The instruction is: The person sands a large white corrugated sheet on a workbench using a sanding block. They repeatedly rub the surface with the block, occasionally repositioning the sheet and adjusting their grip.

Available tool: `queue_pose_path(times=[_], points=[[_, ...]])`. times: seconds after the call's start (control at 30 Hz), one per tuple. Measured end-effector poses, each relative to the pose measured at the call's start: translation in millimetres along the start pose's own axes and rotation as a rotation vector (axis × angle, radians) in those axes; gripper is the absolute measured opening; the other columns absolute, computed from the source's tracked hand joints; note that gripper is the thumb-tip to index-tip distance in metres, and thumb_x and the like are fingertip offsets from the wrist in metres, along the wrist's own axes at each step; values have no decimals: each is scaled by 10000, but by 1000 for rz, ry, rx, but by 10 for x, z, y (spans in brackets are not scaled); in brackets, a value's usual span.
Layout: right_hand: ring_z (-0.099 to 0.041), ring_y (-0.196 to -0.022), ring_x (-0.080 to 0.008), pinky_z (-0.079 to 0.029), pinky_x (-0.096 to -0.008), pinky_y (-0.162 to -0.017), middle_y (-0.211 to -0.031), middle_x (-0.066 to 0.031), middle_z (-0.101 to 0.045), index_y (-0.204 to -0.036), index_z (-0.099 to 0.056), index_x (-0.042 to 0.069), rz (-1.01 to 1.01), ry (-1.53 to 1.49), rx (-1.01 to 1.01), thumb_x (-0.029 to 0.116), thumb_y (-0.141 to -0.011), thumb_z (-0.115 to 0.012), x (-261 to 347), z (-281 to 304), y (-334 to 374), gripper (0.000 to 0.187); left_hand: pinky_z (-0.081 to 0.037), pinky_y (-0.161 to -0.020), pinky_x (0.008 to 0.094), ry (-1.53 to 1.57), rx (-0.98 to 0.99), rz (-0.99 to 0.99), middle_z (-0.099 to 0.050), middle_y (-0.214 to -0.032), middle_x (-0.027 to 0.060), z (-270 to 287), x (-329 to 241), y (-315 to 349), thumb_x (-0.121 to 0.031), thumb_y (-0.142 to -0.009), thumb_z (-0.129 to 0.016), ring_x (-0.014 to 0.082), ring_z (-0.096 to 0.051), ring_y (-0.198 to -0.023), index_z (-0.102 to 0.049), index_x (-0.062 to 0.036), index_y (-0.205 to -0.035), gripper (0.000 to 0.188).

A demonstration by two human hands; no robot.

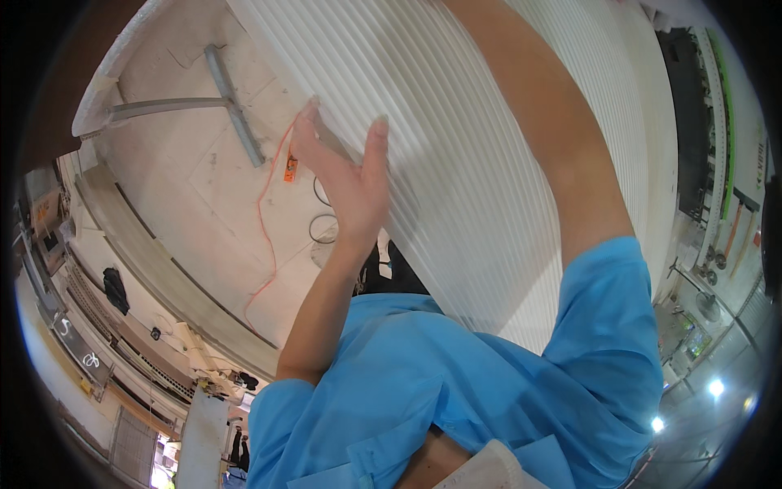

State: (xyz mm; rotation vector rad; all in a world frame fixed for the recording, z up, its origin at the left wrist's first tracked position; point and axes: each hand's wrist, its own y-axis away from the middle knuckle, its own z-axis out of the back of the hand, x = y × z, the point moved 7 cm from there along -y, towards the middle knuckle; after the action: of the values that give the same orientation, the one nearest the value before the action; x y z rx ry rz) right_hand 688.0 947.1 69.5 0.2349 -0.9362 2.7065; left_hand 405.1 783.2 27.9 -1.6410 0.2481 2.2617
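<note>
A large ribbed, translucent white sheet [464, 179] stretches from the top of the view down toward my waist. My left hand [357, 194] grips its left edge, with the thumb lying on the ribbed face. The other fingers reach along the edge and are partly hidden by it. My right arm crosses above the sheet and runs out at the upper edge, so the right hand is out of sight.
On the pale floor to the left lie a grey T-shaped metal stand [232, 106], a thin orange cord [262, 212] and an orange tag [291, 167]. A long beige rail [163, 253] runs along the left. A fan [707, 305] stands far right.
</note>
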Motion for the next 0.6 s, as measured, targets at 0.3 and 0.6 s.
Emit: queue_pose_path(times=[0.3, 0.6], points=[[-673, -834, -399, -529, -541, -748, -935, -194, -707, -977, -647, 14, -171, 19, 307, 133, -924, -584, 34, 1407, 2017, 145, -267, -1198, 506, -38, -61, -53, -245, -1525, 300, 27, 38, -93, -353, -959, -738, 414, -261, -1446, -206, 87, -1530, 896], [-623, -776, -377, -490, -486, -618, -868, -176, -619, -965, -610, 18, -345, 120, 490, 53, -886, -617, 377, 4100, 5406, 87, -279, -1190, 496, 40, -86, -13, -204, -1539, 308, 32, 142, -167, -350, -930, -768, 414, -259, -1446, -202, 69, -1528, 924]])
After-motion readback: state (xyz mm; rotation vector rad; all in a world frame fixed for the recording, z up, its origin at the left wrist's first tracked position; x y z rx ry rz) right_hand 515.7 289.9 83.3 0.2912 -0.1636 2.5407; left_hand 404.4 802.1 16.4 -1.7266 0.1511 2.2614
